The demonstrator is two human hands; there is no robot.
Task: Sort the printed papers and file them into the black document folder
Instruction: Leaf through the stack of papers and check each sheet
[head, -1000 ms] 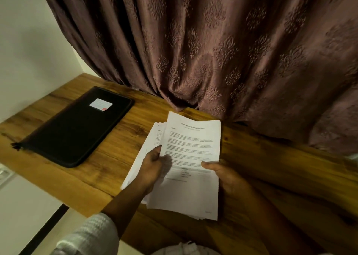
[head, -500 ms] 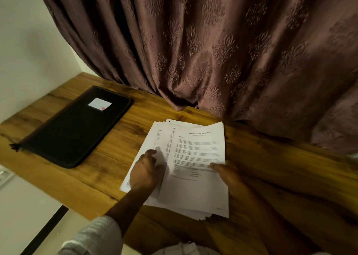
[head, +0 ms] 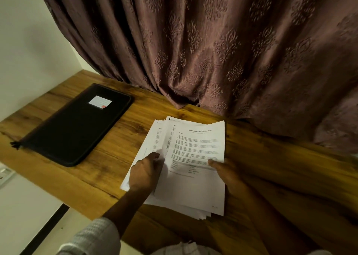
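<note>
While both hands work a fanned stack of printed papers [head: 195,148] on the wooden table [head: 280,169], the black document folder [head: 77,126] lies closed, well apart to the left.
The left hand [head: 144,172] rests on the lower sheets, thumb at the left edge of the top pages; its fingers seem to curl under that edge, though shadow hides the tips. The right hand [head: 226,174] pinches the top pages at their right edge, thumb on the print and fingers beneath. A white label [head: 100,102] sits near the folder's far end. A patterned brown curtain [head: 213,51] hangs behind, its hem touching the table.
</note>
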